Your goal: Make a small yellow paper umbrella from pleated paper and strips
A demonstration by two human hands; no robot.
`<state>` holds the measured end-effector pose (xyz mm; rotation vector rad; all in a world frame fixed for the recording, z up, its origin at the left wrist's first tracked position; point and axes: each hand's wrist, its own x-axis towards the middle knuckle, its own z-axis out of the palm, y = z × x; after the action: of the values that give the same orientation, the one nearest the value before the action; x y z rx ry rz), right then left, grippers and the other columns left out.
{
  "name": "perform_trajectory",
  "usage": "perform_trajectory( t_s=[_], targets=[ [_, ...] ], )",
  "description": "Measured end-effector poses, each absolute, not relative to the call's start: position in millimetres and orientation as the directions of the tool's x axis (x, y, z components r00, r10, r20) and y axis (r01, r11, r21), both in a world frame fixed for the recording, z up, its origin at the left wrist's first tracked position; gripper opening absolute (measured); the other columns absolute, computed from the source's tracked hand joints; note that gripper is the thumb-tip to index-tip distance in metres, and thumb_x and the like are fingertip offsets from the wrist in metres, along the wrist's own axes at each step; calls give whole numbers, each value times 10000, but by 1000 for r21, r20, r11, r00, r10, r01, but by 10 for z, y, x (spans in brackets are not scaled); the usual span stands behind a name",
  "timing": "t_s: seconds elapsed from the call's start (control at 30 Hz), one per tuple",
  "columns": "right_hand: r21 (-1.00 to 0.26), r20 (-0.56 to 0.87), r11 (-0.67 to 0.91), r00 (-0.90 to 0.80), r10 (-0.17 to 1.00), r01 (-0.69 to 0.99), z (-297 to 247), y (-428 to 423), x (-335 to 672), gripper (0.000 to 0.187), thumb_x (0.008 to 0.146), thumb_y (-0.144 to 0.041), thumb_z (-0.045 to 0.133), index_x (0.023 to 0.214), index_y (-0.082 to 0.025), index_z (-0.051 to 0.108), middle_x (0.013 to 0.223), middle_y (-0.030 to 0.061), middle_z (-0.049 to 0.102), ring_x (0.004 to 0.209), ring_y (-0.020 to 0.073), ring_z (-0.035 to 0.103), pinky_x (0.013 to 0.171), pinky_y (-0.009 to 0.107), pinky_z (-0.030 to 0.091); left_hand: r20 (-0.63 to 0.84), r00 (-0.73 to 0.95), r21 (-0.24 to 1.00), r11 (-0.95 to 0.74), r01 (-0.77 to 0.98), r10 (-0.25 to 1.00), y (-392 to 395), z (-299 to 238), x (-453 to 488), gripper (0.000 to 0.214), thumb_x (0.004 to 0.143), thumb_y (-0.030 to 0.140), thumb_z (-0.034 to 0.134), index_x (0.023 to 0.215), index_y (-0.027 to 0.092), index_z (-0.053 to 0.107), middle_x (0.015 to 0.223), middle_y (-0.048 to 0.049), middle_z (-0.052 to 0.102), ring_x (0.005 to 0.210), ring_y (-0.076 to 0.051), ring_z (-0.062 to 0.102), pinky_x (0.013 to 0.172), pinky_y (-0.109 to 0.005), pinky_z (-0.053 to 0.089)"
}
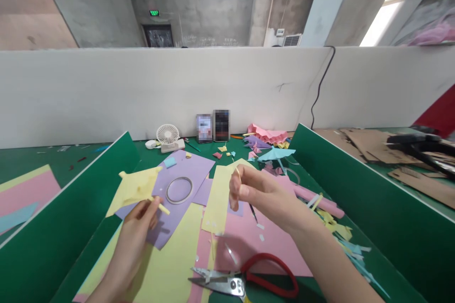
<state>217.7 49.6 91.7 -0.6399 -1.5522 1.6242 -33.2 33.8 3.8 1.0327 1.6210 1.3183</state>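
My left hand point(144, 218) is closed around the thin rolled handle of a yellow paper umbrella point(140, 184). Its creased canopy spreads to the left of my fingers, and the handle's end sticks out to the right. My right hand point(256, 187) is raised over the middle of the papers, thumb and fingers pinched on a thin pale strip point(238, 173). What the strip is cannot be made out clearly. Between the hands, a roll of tape point(179, 190) lies on purple paper point(170, 227). Scissors with red handles point(245, 280) rest near the front, blades pointing left.
Yellow sheets point(170, 265) and pink paper point(263, 246) cover much of the green table. A light-blue paper umbrella point(276, 154), a pink paper roll point(320, 201) and coloured scraps lie right. A small fan point(168, 137) and two phones point(204, 128) stand behind. Green dividers point(373, 189) flank the workspace.
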Motion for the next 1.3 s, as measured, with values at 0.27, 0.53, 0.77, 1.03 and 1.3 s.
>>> perform_trajectory(
  t_s=[0.27, 0.53, 0.77, 1.03, 1.3],
  targets=[
    [-868, 54, -272, -623, 780, -416, 839, 592, 2171, 307, 847, -332, 447, 587, -187, 374, 558, -81, 296, 409, 47, 290, 474, 227, 276, 165, -97, 931, -122, 344, 982, 353, 652, 39, 281, 772, 439, 489, 588, 228, 504, 705, 9, 588, 751, -174, 527, 685, -255, 393],
    [-863, -24, -356, -676, 736, -357, 866, 576, 2144, 340, 867, -277, 332, 547, -171, 376, 511, -85, 284, 372, 38, 208, 435, 221, 198, 220, 73, 965, -228, 128, 973, 433, 870, 420, 272, 779, 405, 490, 596, 205, 515, 626, -6, 523, 699, -163, 496, 651, -270, 390],
    [-933, -116, -310, -664, 739, -182, 824, 578, 2118, 310, 834, -229, 368, 529, -172, 348, 501, -84, 256, 417, 46, 159, 420, 222, 118, 50, 136, 999, -50, 0, 990, 468, 792, 569, 292, 803, 469, 435, 664, 213, 459, 573, 37, 363, 541, -113, 349, 531, -267, 321],
    [-978, -133, -206, -642, 755, -40, 791, 589, 2100, 325, 839, -198, 360, 519, -184, 308, 514, -83, 213, 434, 55, 142, 421, 244, 114, -9, 236, 999, 20, -46, 972, 515, 738, 584, 251, 752, 378, 553, 619, 193, 449, 562, 57, 324, 511, -87, 275, 489, -247, 229],
    [-987, -99, -156, -584, 806, -48, 805, 605, 2098, 246, 830, -368, 506, 718, -151, 540, 523, -100, 169, 457, 56, 127, 426, 236, 100, -2, 152, 970, 39, -239, 988, 502, 759, 601, 237, 788, 269, 537, 589, 181, 443, 531, 62, 369, 510, -78, 262, 506, -235, 231]
  ],
)
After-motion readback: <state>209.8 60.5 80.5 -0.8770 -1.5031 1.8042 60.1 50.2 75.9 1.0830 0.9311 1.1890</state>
